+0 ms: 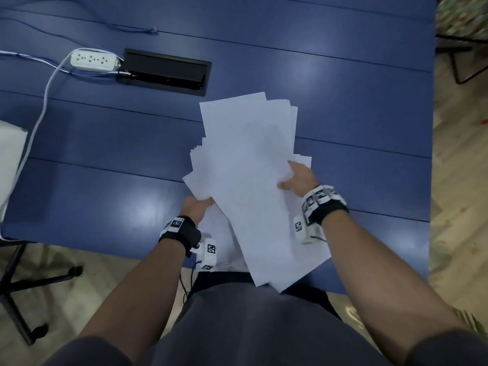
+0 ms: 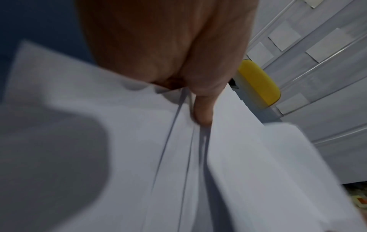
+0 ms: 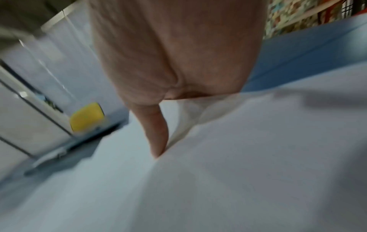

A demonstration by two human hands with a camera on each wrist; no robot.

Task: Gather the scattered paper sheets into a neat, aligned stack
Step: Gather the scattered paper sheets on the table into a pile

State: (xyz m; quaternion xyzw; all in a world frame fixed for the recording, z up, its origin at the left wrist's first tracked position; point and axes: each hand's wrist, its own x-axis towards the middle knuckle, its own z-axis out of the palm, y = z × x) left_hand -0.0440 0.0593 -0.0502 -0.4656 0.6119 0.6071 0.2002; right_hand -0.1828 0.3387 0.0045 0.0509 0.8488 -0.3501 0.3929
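Note:
A loose, fanned bundle of white paper sheets is held above the blue table, its corners out of line. My left hand grips the bundle's left edge, thumb on top and fingers hidden beneath. My right hand grips the right edge with the thumb on top. In the left wrist view the thumb presses between separated sheets. The blurred right wrist view shows the thumb lying on the top sheet.
A white power strip with cables and a black cable hatch lie at the back left. A white object sits at the table's left edge. A chair base stands on the floor left; the table's right edge is close.

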